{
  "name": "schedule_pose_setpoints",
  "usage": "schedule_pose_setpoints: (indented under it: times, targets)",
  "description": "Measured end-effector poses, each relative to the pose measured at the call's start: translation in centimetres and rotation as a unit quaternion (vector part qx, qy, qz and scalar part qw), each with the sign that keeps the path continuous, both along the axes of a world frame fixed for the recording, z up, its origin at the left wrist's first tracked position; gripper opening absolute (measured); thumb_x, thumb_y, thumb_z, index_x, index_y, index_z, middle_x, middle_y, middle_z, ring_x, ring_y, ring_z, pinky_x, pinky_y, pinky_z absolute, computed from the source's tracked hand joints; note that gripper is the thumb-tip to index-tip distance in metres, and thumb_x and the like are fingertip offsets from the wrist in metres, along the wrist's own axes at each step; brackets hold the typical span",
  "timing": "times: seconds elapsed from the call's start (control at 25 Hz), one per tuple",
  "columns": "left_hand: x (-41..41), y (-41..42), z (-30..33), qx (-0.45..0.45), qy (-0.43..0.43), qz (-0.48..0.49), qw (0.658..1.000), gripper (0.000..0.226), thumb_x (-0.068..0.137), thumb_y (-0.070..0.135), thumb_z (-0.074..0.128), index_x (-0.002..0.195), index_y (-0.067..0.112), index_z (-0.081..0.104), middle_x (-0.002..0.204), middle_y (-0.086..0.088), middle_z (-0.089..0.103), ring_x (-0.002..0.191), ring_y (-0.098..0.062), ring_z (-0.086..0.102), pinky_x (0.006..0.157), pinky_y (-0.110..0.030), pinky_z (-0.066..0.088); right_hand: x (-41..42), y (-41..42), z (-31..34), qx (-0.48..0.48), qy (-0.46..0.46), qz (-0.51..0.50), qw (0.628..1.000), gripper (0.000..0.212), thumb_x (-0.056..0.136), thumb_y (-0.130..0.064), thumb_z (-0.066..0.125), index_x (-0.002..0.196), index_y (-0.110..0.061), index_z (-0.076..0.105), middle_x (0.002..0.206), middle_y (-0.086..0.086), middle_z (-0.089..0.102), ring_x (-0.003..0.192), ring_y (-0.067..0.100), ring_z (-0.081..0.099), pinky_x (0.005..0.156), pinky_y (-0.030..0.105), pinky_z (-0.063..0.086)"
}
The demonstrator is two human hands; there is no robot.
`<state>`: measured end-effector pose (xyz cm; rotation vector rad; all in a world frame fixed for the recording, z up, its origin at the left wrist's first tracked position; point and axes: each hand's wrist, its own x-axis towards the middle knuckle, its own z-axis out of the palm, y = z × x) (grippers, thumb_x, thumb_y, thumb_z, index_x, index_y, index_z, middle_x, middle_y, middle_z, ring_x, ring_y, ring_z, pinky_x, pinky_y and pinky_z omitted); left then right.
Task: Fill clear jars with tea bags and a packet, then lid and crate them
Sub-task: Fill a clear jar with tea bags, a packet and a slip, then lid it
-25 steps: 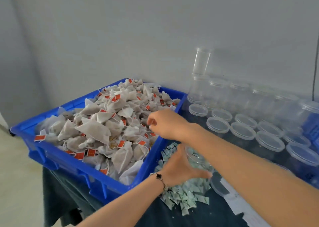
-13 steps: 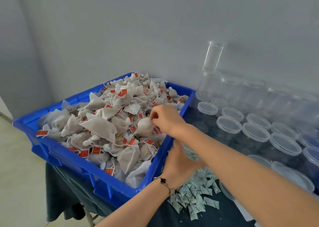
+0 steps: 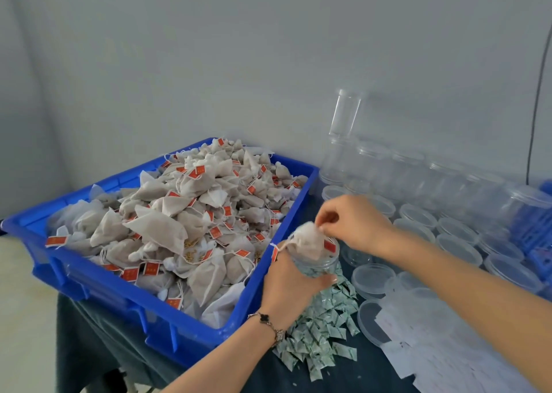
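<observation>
Your right hand (image 3: 352, 222) pinches a tea bag (image 3: 309, 240) over the jar (image 3: 318, 261), right of the frame's middle. Your left hand (image 3: 291, 279) wraps around that jar just below.

One head-worn view only, looking forward and down from above the table's (image 3: 352, 374) near edge towards the grey wall (image 3: 268, 49) behind. It sits close – both forearms reach in from the bottom edge – and wide, taking in the blue crate (image 3: 98, 285) at the left edge

My left hand (image 3: 291, 282) grips a clear plastic jar (image 3: 318, 262); my right hand (image 3: 352, 222) pinches a beige mesh tea bag (image 3: 309, 238) at its mouth.
</observation>
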<state>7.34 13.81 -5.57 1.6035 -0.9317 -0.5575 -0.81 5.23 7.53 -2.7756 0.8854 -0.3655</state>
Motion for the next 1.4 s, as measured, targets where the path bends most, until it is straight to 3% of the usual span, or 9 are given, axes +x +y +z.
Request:
schedule_pose_setpoints:
  times: [0.16, 0.28, 0.48, 0.6, 0.72, 0.88, 1.08, 1.2, 1.4]
  targets:
    - [0.2, -0.3, 0.1, 0.027, 0.012, 0.013, 0.999, 0.078, 0.055, 0.044, 0.089, 0.105, 0.035, 0.029, 0.093, 0.025, 0.046, 0.089, 0.002, 0.054, 0.065, -0.009, 0.039, 1.1, 0.5, -0.2, 0.007, -0.011, 0.003, 1.0, 0.018, 0.09, -0.016, 0.057, 0.101, -0.017, 0.071, 0.098, -0.003, 0.07, 0.083, 0.007, 0.062, 0.075, 0.021, 0.048]
    - [0.0, -0.1, -0.6, 0.068, -0.008, 0.027, 0.997, 0.09, 0.057, 0.043, 0.088, 0.124, 0.027, 0.031, 0.106, 0.018, 0.044, 0.104, -0.011, 0.053, 0.086, -0.022, 0.045, 4.9, 1.5, -1.1, 0.025, 0.032, 0.083, 0.996, 0.021, 0.092, -0.017, 0.053, 0.107, -0.018, 0.068, 0.106, -0.002, 0.069, 0.088, 0.008, 0.061, 0.073, 0.018, 0.047]
    - [2.7, 0.0, 0.5, 0.07, -0.008, 0.063, 0.995, 0.037, 0.071, 0.035, 0.077, 0.097, 0.016, 0.058, 0.077, 0.007, 0.056, 0.064, -0.002, 0.051, 0.061, -0.007, 0.041, 10.5, 3.0, -5.9, 0.061, 0.162, 0.118, 0.978, 0.034, 0.094, -0.012, 0.047, 0.126, -0.023, 0.055, 0.122, 0.005, 0.059, 0.095, 0.019, 0.058, 0.078, 0.032, 0.049]
    - [2.9, -0.1, 1.8, 0.119, -0.027, 0.108, 0.987, 0.054, 0.063, 0.046, 0.077, 0.102, 0.015, 0.057, 0.076, 0.001, 0.061, 0.06, -0.009, 0.054, 0.056, -0.021, 0.045, 10.8, 2.7, -6.5, 0.009, 0.105, 0.093, 0.99, 0.022, 0.092, -0.005, 0.046, 0.105, -0.014, 0.062, 0.104, 0.004, 0.064, 0.091, 0.02, 0.06, 0.078, 0.035, 0.05]
    - [0.5, 0.5, 0.0, 0.068, -0.013, 0.01, 0.998, 0.081, 0.058, 0.038, 0.088, 0.12, 0.021, 0.038, 0.102, 0.012, 0.054, 0.092, -0.008, 0.057, 0.075, -0.014, 0.042, 8.9, 1.4, -4.0, 0.014, -0.016, 0.065, 0.998, 0.018, 0.096, -0.013, 0.045, 0.099, -0.014, 0.062, 0.089, -0.003, 0.061, 0.076, 0.011, 0.058, 0.065, 0.023, 0.045]
    - [0.4, 0.1, -0.2, 0.024, 0.024, 0.013, 0.999, 0.083, 0.057, 0.034, 0.091, 0.112, 0.033, 0.028, 0.094, 0.026, 0.046, 0.089, 0.002, 0.055, 0.059, -0.003, 0.039, 4.0, -0.7, 0.2, 0.005, -0.116, 0.039, 0.992, 0.007, 0.09, -0.018, 0.057, 0.091, -0.019, 0.064, 0.075, -0.012, 0.055, 0.065, 0.002, 0.05, 0.055, 0.009, 0.032]
    - [0.3, 0.0, -0.2, 0.008, 0.046, 0.013, 0.999, 0.078, 0.057, 0.033, 0.091, 0.11, 0.03, 0.034, 0.092, 0.02, 0.052, 0.077, 0.008, 0.052, 0.051, -0.002, 0.04, -0.6, -1.1, -0.1, -0.006, 0.099, 0.034, 0.994, 0.018, 0.087, -0.022, 0.061, 0.104, -0.023, 0.067, 0.097, -0.006, 0.064, 0.087, 0.008, 0.056, 0.068, 0.018, 0.039]
    - [0.3, 0.5, -0.4, 0.024, 0.037, -0.002, 0.999, 0.076, 0.06, 0.028, 0.09, 0.109, 0.03, 0.033, 0.092, 0.021, 0.048, 0.079, 0.009, 0.048, 0.056, 0.001, 0.038, 1.1, 0.6, -1.6, -0.004, 0.082, 0.058, 0.995, 0.024, 0.091, -0.023, 0.056, 0.113, -0.023, 0.064, 0.115, -0.006, 0.064, 0.097, 0.007, 0.057, 0.079, 0.025, 0.046]
    - [3.6, -0.9, 0.2, 0.194, -0.154, 0.104, 0.963, 0.033, 0.084, 0.021, 0.07, 0.11, 0.013, 0.051, 0.114, -0.007, 0.06, 0.1, -0.013, 0.056, 0.082, -0.017, 0.047, 8.4, 4.4, -4.8, 0.04, 0.165, 0.128, 0.977, 0.032, 0.092, -0.035, 0.054, 0.12, -0.02, 0.056, 0.113, 0.001, 0.062, 0.094, 0.014, 0.056, 0.064, 0.027, 0.042]
